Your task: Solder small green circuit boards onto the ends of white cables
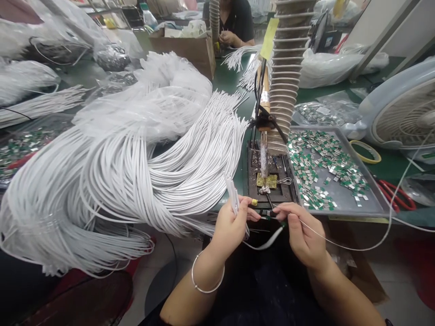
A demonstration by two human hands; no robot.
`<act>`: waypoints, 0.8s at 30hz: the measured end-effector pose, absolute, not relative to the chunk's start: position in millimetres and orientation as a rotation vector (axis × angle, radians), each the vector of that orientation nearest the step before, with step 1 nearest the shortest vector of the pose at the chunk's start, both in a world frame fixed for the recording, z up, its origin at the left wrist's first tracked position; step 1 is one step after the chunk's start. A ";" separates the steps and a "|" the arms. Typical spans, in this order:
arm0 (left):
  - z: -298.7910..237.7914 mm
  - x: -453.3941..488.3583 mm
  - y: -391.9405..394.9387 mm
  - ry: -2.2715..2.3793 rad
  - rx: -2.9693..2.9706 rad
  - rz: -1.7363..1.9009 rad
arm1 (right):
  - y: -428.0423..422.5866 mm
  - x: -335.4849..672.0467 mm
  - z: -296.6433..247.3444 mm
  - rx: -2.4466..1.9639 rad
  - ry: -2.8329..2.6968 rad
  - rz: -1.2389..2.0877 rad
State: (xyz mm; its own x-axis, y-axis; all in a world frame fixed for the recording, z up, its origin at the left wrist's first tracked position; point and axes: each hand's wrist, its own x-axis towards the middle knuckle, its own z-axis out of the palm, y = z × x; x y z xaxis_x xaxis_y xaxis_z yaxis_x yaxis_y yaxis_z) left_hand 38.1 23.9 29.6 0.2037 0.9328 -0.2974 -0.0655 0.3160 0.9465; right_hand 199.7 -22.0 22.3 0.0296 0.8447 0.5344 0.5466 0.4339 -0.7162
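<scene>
What looks like a small green circuit board [268, 217], blurred, is held at the fingertips of the left hand [231, 222], near the soldering iron [264, 151]; white cables [232, 194] are gripped under that thumb. A thin pale wire [360, 249] is pinched by the right hand [306, 236], and loose boards [311, 155] are spread in a gray tray [369, 206] beyond.

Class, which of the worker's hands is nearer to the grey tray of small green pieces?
Right. The right hand is just in front of the near left corner of the grey tray; the left hand is farther off to the left, holding white wires.
</scene>
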 end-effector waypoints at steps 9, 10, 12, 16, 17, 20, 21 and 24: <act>25.2 42.6 25.3 0.886 0.653 1.120 | -35.4 191.4 21.8 -1.194 -1.808 0.448; 28.2 43.4 25.2 0.870 0.612 1.142 | -34.7 186.0 18.6 -1.198 -1.848 0.468; 34.2 44.5 24.5 0.840 0.521 1.161 | -33.8 174.4 10.8 -1.262 -1.926 0.532; 39.3 45.4 21.1 0.787 0.393 1.111 | -34.1 155.1 -5.5 -1.372 -2.006 0.648; 38.6 45.2 19.9 0.775 0.388 1.097 | -34.2 152.1 -9.1 -1.381 -2.002 0.658; 32.6 41.7 16.6 0.724 0.473 1.037 | -33.9 147.9 -17.1 -1.376 -1.974 0.675; 29.9 39.3 15.8 0.702 0.532 0.998 | -33.6 147.9 -18.6 -1.369 -1.962 0.681; 21.8 28.8 15.5 0.670 0.729 0.838 | -32.5 150.2 -19.8 -1.362 -1.950 0.749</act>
State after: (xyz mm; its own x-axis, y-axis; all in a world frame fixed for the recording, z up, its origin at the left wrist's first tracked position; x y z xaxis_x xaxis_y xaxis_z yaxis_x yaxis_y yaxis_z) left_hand 28.8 15.5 21.8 0.5011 0.8336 -0.2324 -0.4101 0.4652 0.7845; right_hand 150.2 -32.5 -19.8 -0.2615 0.9489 0.1769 0.5866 0.3018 -0.7515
